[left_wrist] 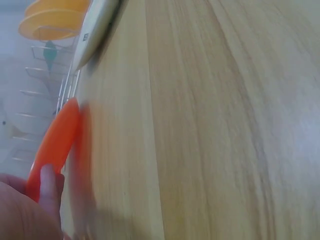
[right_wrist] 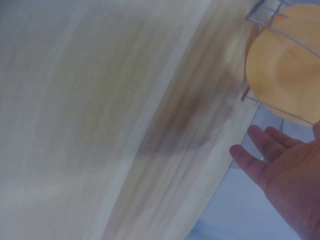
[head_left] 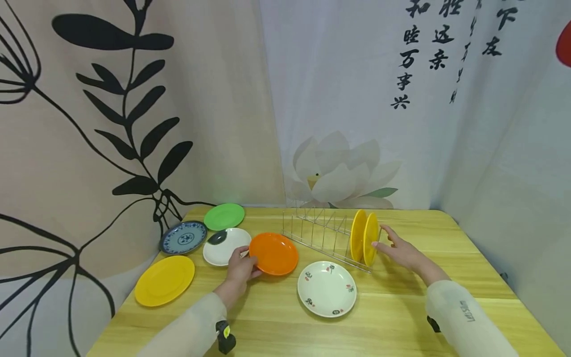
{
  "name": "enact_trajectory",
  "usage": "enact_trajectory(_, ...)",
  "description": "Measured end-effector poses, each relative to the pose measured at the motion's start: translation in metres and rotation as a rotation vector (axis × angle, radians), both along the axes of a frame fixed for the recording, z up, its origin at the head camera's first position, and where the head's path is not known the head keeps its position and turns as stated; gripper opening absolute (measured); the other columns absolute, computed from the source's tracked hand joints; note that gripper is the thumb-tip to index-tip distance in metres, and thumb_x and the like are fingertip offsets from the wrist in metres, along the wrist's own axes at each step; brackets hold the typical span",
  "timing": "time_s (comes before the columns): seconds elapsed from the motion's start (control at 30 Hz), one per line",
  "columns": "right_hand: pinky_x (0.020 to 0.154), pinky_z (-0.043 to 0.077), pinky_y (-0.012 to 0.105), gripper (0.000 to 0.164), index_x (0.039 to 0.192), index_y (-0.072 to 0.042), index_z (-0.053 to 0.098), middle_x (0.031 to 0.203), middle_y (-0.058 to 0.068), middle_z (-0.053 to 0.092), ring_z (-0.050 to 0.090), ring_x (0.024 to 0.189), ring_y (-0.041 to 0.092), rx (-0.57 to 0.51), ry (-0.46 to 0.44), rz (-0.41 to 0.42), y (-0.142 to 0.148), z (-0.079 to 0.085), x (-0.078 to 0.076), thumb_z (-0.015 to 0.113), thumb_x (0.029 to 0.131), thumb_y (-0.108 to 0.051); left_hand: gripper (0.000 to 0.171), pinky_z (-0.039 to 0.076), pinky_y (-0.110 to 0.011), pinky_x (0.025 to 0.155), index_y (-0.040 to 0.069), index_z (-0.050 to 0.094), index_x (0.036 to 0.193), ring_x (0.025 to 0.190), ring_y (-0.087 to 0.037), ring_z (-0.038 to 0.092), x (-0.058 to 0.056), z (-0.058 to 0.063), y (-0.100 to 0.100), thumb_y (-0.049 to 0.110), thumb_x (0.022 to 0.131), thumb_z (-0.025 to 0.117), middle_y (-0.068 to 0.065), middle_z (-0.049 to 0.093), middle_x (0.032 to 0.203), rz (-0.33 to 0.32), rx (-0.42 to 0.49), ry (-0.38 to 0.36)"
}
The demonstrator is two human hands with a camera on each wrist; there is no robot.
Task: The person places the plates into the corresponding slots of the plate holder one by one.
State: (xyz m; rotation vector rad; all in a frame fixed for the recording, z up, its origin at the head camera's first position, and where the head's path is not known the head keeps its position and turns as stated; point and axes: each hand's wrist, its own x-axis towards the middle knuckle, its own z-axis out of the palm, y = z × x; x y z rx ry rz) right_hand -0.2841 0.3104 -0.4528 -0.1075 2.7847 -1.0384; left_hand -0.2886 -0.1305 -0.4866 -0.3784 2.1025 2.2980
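Closest to me are two pale sleeves [head_left: 464,317], with the hands well apart. The left hand [head_left: 241,270] is pinching the rim of an orange plate [head_left: 274,254], just left of the wire rack [head_left: 321,250], whose long axis slants back-left to front-right. So the left's nearer that back end; the right hand [head_left: 406,253], fingers spread, grips nothing by the front end, can't tell if it's touching. Count: one rack, two racked yellow plates [head_left: 371,240], plus on the tabletop [head_left: 276,327] one yellow plate [head_left: 165,281], one green plate [head_left: 224,216], one blue-patterned plate [head_left: 184,238], two white plates [head_left: 327,289].
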Motion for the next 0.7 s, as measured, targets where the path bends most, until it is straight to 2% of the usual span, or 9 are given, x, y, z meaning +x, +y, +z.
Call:
enact_trajectory(0.13,0.100,0.035,0.071,0.085,0.159,-0.013,0.005,0.151,0.039,0.023,0.032,0.133,0.058,-0.023,-0.001,0.008,0.001,0.000,0.000,0.046,0.099,-0.058,0.064,0.060,-0.033,0.061,0.001,0.034,0.145,0.070,-0.021,0.065,0.002,0.005,-0.002,-0.012,0.084,0.050,-0.030,0.053,0.116,-0.018,-0.001,0.027)
enact_trajectory(0.33,0.101,0.035,0.071,0.085,0.160,-0.017,0.003,0.153,0.038,0.020,0.034,0.133,0.058,-0.054,-0.002,0.012,0.002,-0.001,-0.001,0.046,0.099,-0.059,0.065,0.061,-0.036,0.062,0.005,0.038,0.147,0.067,-0.021,0.065,0.002,0.013,-0.006,-0.012,0.086,0.052,-0.020,0.052,0.101,-0.039,-0.005,0.069)
enact_trajectory(0.57,0.101,0.033,0.073,0.085,0.160,-0.016,0.003,0.153,0.039,0.020,0.031,0.133,0.059,-0.056,0.009,0.014,0.002,-0.004,-0.003,0.045,0.099,-0.058,0.062,0.061,-0.040,0.069,0.009,0.040,0.147,0.071,-0.020,0.067,-0.003,0.023,-0.013,-0.008,0.089,0.053,-0.020,0.053,0.107,-0.055,-0.006,0.056)
enact_trajectory(0.7,0.101,0.032,0.074,0.085,0.160,-0.016,0.002,0.153,0.039,0.020,0.030,0.134,0.060,-0.058,0.003,0.012,0.001,-0.003,-0.001,0.045,0.100,-0.058,0.062,0.061,-0.040,0.071,0.012,0.042,0.147,0.074,-0.019,0.067,-0.005,0.033,-0.015,-0.006,0.090,0.057,-0.020,0.055,0.111,-0.047,0.008,0.075)
